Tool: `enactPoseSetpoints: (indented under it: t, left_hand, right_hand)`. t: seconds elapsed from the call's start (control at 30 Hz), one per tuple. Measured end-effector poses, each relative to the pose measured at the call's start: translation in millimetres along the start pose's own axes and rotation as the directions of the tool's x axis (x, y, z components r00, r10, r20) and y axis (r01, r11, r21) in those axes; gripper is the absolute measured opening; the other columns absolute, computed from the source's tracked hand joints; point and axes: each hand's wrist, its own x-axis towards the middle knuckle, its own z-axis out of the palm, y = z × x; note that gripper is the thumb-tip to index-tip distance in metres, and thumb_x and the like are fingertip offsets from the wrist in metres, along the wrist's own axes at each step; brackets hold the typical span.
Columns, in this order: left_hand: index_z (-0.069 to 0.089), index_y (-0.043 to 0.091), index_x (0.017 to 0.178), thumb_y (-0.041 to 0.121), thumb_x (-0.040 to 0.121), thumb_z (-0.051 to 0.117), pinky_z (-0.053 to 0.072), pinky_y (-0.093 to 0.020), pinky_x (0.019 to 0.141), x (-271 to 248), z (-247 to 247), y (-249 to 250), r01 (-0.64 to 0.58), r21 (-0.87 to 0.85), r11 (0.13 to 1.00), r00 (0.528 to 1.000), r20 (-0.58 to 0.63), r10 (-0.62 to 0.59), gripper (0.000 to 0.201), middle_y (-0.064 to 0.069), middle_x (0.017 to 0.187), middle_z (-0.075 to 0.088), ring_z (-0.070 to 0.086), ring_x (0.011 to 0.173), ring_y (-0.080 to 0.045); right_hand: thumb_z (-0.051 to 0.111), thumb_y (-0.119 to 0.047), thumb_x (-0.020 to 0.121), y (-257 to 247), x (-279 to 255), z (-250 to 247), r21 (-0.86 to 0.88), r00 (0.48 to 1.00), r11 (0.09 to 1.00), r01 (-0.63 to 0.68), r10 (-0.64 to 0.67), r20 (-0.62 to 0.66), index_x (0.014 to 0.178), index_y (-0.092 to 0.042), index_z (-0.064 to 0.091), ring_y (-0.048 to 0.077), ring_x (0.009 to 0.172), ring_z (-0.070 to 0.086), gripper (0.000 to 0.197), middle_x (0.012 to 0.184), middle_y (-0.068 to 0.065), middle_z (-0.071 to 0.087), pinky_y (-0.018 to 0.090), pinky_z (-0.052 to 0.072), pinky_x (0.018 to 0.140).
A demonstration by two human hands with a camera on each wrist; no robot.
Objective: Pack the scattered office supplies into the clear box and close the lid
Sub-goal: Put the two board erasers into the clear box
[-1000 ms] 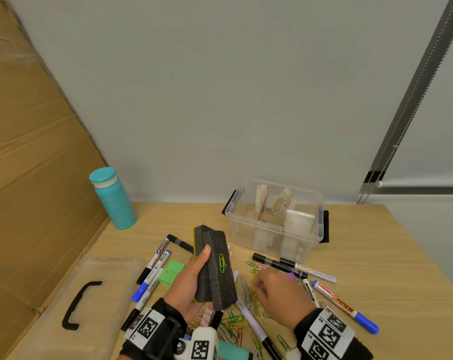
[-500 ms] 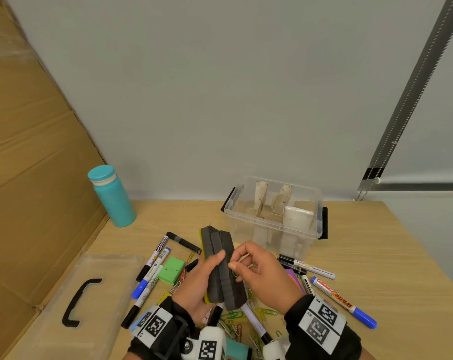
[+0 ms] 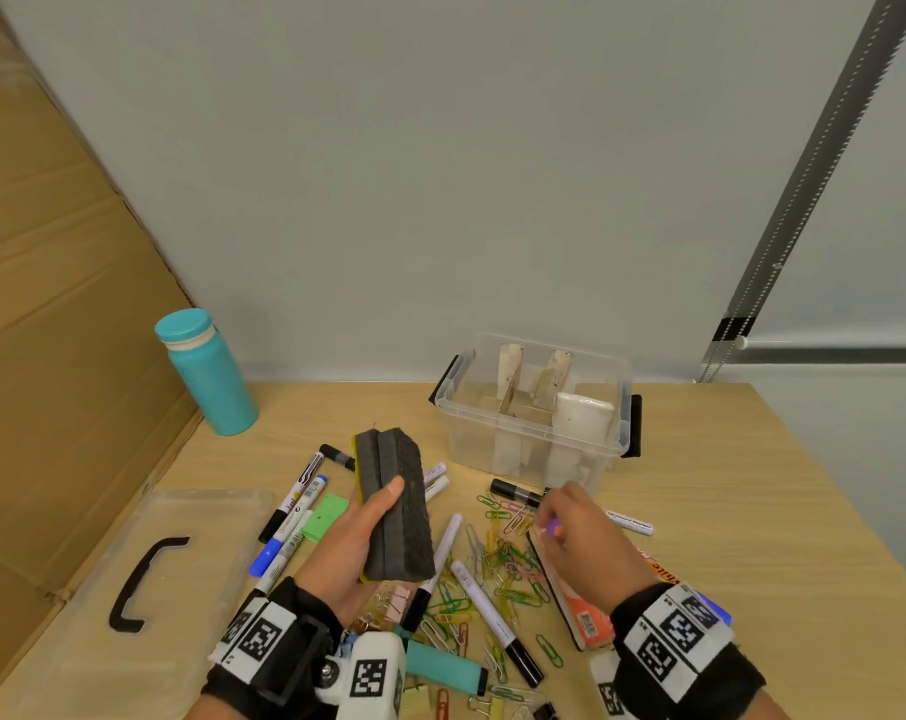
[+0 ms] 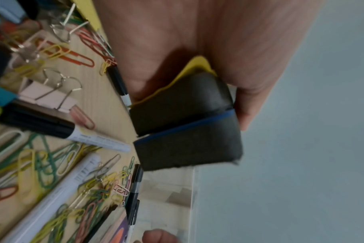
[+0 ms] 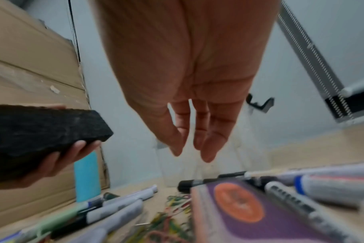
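Observation:
My left hand (image 3: 375,511) grips two black foam erasers (image 3: 396,517) stacked side by side and holds them upright above the table. In the left wrist view the erasers (image 4: 185,121) show one yellow and one blue backing. My right hand (image 3: 557,514) hovers with straight fingers (image 5: 208,148) and holds nothing. It is over the paper clips (image 3: 503,558) and an orange and purple eraser (image 3: 578,605). The clear box (image 3: 471,449) stands open behind it, with cardboard dividers and a white block inside. Its lid (image 3: 77,626) lies flat at the front left.
Several markers (image 3: 295,506) lie left of the erasers, more (image 3: 492,610) among the clips. A green block (image 3: 326,517) and binder clips (image 3: 396,602) lie near my left wrist. A teal bottle (image 3: 207,376) stands at the back left beside a cardboard wall (image 3: 51,356).
My right hand plucked the green paper clip off the erasers, then moved right and down over the clip pile, its fingers now straight. The erasers have risen slightly.

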Motion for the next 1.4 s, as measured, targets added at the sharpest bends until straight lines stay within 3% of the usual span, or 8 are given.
enactPoseSetpoints:
  t: [0.27,0.53,0.63,0.77,0.93,1.0,1.23,1.4]
  left_hand:
    - [0.043,0.022,0.139,0.036,0.072,0.064,0.051,-0.044,0.087,0.1,3.8,-5.5,0.004,0.021,1.000,1.000,-0.030,-0.003,0.071,-0.015,0.123,0.062,0.063,0.106,-0.030]
    - [0.049,0.021,0.134,0.038,0.068,0.069,0.045,-0.058,0.099,0.9,-9.5,-6.7,0.033,0.012,0.999,0.997,-0.073,-0.032,0.071,-0.017,0.117,0.066,0.063,0.107,-0.033]
    - [0.047,0.023,0.135,0.038,0.071,0.067,0.044,-0.059,0.098,1.3,-10.7,-4.5,0.025,0.006,1.000,0.997,-0.068,-0.025,0.069,-0.015,0.118,0.067,0.064,0.109,-0.033]
    - [0.050,0.021,0.132,0.041,0.076,0.061,0.049,-0.056,0.093,3.2,-3.1,0.0,0.006,0.024,1.000,0.999,-0.034,-0.005,0.060,-0.014,0.111,0.071,0.066,0.105,-0.033]
    - [0.048,0.023,0.133,0.041,0.075,0.063,0.055,-0.046,0.082,9.9,4.1,10.0,-0.020,0.011,1.000,0.999,-0.048,0.020,0.063,-0.011,0.113,0.070,0.070,0.098,-0.030]
    - [0.047,0.022,0.135,0.041,0.074,0.063,0.055,-0.044,0.080,11.6,4.3,12.3,-0.022,0.007,1.000,0.998,-0.051,0.023,0.066,-0.011,0.115,0.069,0.070,0.098,-0.030]
    - [0.042,0.024,0.139,0.037,0.086,0.056,0.058,-0.039,0.072,11.1,-0.1,22.1,-0.050,0.001,0.999,0.997,-0.059,0.050,0.056,-0.011,0.117,0.067,0.072,0.091,-0.026]
    - [0.046,0.021,0.137,0.041,0.074,0.061,0.056,-0.043,0.077,9.9,-11.3,23.5,-0.042,-0.003,0.999,0.997,-0.060,0.041,0.068,-0.010,0.119,0.067,0.069,0.100,-0.030]
  right_hand:
    - [0.059,-0.046,0.084,15.6,-9.7,20.0,-0.399,0.923,0.893,-0.210,0.316,0.221,0.143,-0.017,0.021,0.030,0.123,0.048,0.077,0.144,0.013,0.030,0.038,0.047,0.096]
    - [0.048,-0.039,0.093,6.2,-11.2,-21.2,0.258,0.921,0.906,-0.336,0.258,0.294,0.119,-0.032,0.042,0.011,0.084,0.059,0.028,0.107,-0.004,0.058,0.025,0.048,0.068]
    - [0.040,-0.028,0.097,-0.9,-12.8,-44.1,0.565,0.919,0.729,-0.386,0.252,0.303,0.117,-0.031,0.051,0.021,0.093,0.060,0.023,0.108,0.003,0.060,0.037,0.054,0.079]
    - [0.044,-0.028,0.095,-5.7,-19.9,-61.0,0.913,0.909,0.178,-0.367,0.276,0.312,0.115,-0.017,0.061,0.034,0.096,0.060,0.029,0.106,0.021,0.066,0.042,0.049,0.076]
    - [0.057,-0.028,0.086,-10.8,-14.9,-71.3,0.950,0.928,0.037,-0.310,0.227,0.295,0.119,-0.013,0.058,0.036,0.100,0.064,0.036,0.113,0.022,0.066,0.043,0.054,0.076]
    - [0.063,-0.012,0.081,-13.5,-7.2,-79.4,0.952,0.949,0.109,-0.286,0.172,0.266,0.125,-0.016,0.052,0.033,0.101,0.061,0.046,0.118,0.019,0.059,0.038,0.056,0.073]
    - [0.061,-0.010,0.085,-49.2,43.4,-118.1,0.413,0.989,0.908,-0.074,0.121,-0.089,0.108,-0.024,0.032,0.022,0.091,0.063,0.040,0.107,-0.003,0.049,0.028,0.055,0.061]
    - [0.057,-0.015,0.088,-59.8,75.2,-123.0,0.008,0.916,1.000,0.003,0.000,-0.401,0.105,-0.018,0.048,0.017,0.078,0.056,0.020,0.097,0.006,0.061,0.022,0.043,0.059]
